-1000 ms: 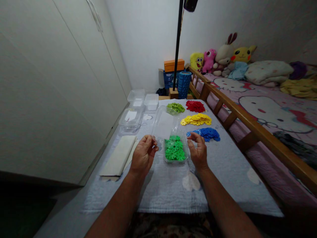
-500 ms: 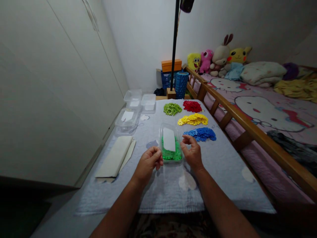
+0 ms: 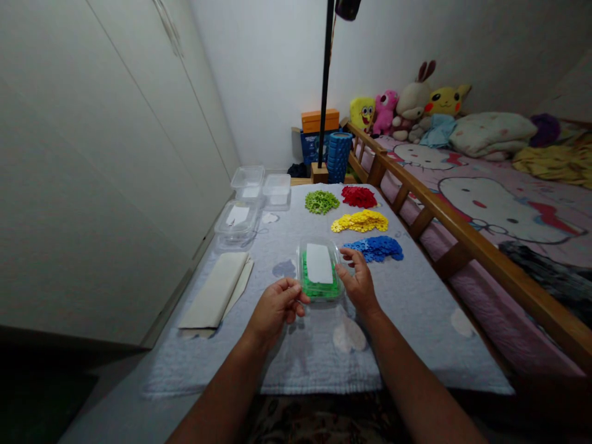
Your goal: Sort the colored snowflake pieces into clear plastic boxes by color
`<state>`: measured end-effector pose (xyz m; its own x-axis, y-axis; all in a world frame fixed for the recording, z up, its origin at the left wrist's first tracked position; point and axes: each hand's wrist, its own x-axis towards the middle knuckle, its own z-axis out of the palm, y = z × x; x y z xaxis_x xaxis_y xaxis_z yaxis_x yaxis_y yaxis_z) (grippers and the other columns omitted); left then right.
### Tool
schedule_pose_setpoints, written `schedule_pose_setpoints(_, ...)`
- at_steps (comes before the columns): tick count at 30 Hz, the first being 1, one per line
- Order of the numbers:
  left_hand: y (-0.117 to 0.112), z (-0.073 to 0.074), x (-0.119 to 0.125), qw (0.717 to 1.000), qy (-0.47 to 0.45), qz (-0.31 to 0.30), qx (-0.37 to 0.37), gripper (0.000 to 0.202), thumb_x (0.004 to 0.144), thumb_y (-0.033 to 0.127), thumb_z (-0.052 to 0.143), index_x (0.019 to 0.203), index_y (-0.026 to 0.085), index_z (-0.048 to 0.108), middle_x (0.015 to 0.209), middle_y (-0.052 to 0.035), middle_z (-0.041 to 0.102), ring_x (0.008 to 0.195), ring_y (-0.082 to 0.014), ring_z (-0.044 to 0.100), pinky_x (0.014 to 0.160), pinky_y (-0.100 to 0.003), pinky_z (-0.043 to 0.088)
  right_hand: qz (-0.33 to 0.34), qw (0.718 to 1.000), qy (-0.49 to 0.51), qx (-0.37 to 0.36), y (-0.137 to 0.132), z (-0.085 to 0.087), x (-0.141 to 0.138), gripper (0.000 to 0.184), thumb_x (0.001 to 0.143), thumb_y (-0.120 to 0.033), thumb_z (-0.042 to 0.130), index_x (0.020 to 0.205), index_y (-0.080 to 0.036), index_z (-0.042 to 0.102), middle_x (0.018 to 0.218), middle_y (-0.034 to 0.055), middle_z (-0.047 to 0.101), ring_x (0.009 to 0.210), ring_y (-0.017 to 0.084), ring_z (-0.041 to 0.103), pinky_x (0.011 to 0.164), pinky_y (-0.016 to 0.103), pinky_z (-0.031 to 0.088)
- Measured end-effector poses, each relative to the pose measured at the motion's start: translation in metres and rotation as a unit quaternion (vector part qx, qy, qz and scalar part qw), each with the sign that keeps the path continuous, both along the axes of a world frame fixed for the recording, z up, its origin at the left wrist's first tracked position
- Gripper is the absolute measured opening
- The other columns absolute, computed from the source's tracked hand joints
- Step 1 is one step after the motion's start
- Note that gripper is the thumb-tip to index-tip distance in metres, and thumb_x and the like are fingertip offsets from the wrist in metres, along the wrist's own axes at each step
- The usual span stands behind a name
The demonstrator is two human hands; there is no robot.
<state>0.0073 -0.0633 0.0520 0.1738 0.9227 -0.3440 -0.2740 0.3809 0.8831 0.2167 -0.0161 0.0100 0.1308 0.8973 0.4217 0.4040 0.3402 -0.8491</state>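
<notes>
A clear plastic box filled with green pieces lies on the pale blue cloth in front of me, its lid with a white label closed over it. My left hand pinches the box's near left corner with curled fingers. My right hand grips the box's right edge, thumb on top of the lid. Beyond the box lie loose heaps of pieces: blue, yellow, red and light green.
Three clear lidded boxes sit at the cloth's far left. A folded cream cloth lies left of my hands. A wooden bed rail runs along the right, with plush toys behind. A black pole stands at the far end.
The lid, open and lying flat beyond the box a second ago, has been folded over the green pieces. Both hands moved in onto the closed box's edges.
</notes>
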Motion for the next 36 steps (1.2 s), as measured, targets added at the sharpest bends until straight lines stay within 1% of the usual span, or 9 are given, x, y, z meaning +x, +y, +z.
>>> schedule_pose_setpoints(5, -0.002, -0.007, -0.007, 0.986, 0.154, -0.008, 0.059, 0.032, 0.08, 0.045, 0.065, 0.07, 0.018, 0.053, 0.058, -0.0005, 0.062, 0.043, -0.0078, 0.047, 0.043, -0.019, 0.033, -0.001, 1.0, 0.006, 0.0, 0.003, -0.003, -0.002, 0.038, 0.079, -0.032, 0.062, 0.115, -0.021, 0.062, 0.111, 0.008, 0.059, 0.096, 0.023, 0.057, 0.082, 0.038, 0.049)
schedule_pose_setpoints(7, 0.002, -0.01, -0.011, 0.971, 0.217, 0.013, 0.104, 0.035, 0.083, 0.05, 0.062, 0.07, 0.018, 0.054, 0.059, -0.0003, 0.061, 0.048, -0.0095, 0.05, 0.047, -0.021, 0.039, -0.001, 1.0, 0.005, 0.001, 0.003, -0.004, -0.002, 0.039, 0.078, -0.031, 0.062, 0.116, -0.021, 0.061, 0.112, 0.0082, 0.058, 0.094, 0.022, 0.056, 0.081, 0.037, 0.049)
schedule_pose_setpoints(9, 0.008, -0.012, -0.013, 0.96, 0.246, 0.047, 0.129, 0.036, 0.083, 0.053, 0.061, 0.08, 0.018, 0.056, 0.063, 0.0004, 0.062, 0.053, -0.0115, 0.054, 0.051, -0.022, 0.042, -0.002, 1.0, 0.007, -0.002, 0.003, -0.003, -0.002, 0.04, 0.079, -0.032, 0.062, 0.117, -0.021, 0.06, 0.113, 0.0083, 0.057, 0.091, 0.021, 0.056, 0.077, 0.035, 0.049)
schedule_pose_setpoints(13, 0.024, -0.018, -0.009, 0.965, 0.224, 0.06, 0.122, 0.044, 0.081, 0.053, 0.065, 0.107, 0.019, 0.053, 0.065, 0.0034, 0.062, 0.052, -0.0124, 0.054, 0.052, -0.023, 0.043, -0.019, 0.999, 0.02, -0.016, 0.002, -0.002, -0.001, 0.041, 0.08, -0.037, 0.062, 0.117, -0.02, 0.06, 0.104, 0.0058, 0.058, 0.079, 0.017, 0.054, 0.071, 0.032, 0.047)
schedule_pose_setpoints(17, 0.035, -0.024, 0.004, 0.974, 0.183, 0.05, 0.127, 0.047, 0.08, 0.047, 0.067, 0.114, 0.018, 0.051, 0.055, 0.0091, 0.051, 0.047, -0.0109, 0.046, 0.048, -0.021, 0.034, -0.013, 0.997, 0.033, -0.063, 0.003, -0.003, 0.0, 0.045, 0.08, -0.04, 0.062, 0.119, -0.018, 0.059, 0.069, -0.0056, 0.05, 0.061, 0.014, 0.048, 0.062, 0.028, 0.042)
schedule_pose_setpoints(19, 0.036, -0.027, 0.009, 0.975, 0.162, 0.062, 0.136, 0.044, 0.081, 0.044, 0.066, 0.114, 0.018, 0.052, 0.055, 0.0104, 0.046, 0.047, -0.01, 0.043, 0.048, -0.021, 0.031, 0.003, 0.995, 0.038, -0.087, 0.005, -0.005, 0.0, 0.046, 0.08, -0.04, 0.061, 0.12, -0.017, 0.057, 0.059, -0.0092, 0.043, 0.056, 0.013, 0.046, 0.059, 0.027, 0.039)
schedule_pose_setpoints(22, 0.035, -0.031, 0.013, 0.977, 0.139, 0.076, 0.143, 0.042, 0.081, 0.043, 0.065, 0.114, 0.019, 0.054, 0.057, 0.0102, 0.045, 0.048, -0.0097, 0.043, 0.05, -0.021, 0.031, 0.026, 0.989, 0.069, -0.125, 0.006, -0.007, -0.001, 0.049, 0.08, -0.04, 0.061, 0.122, -0.017, 0.054, 0.055, -0.0109, 0.042, 0.052, 0.013, 0.045, 0.055, 0.025, 0.037)
schedule_pose_setpoints(29, 0.034, -0.037, 0.012, 0.973, 0.151, 0.07, 0.161, 0.045, 0.083, 0.042, 0.064, 0.119, 0.018, 0.053, 0.058, 0.0093, 0.049, 0.05, -0.0105, 0.046, 0.051, -0.021, 0.032, 0.064, 0.966, 0.168, -0.186, 0.005, -0.008, -0.002, 0.053, 0.077, -0.045, 0.066, 0.123, -0.021, 0.053, 0.056, -0.0087, 0.054, 0.051, 0.014, 0.052, 0.048, 0.023, 0.039)
schedule_pose_setpoints(36, 0.029, -0.026, 0.014, 0.979, 0.134, 0.061, 0.144, 0.054, 0.081, 0.045, 0.067, 0.124, 0.016, 0.051, 0.054, 0.0087, 0.052, 0.046, -0.0107, 0.046, 0.049, -0.021, 0.032, 0.074, 0.96, 0.189, -0.194, 0.004, -0.007, -0.002, 0.058, 0.075, -0.048, 0.07, 0.124, -0.021, 0.052, 0.052, -0.0102, 0.053, 0.05, 0.015, 0.054, 0.047, 0.023, 0.041)
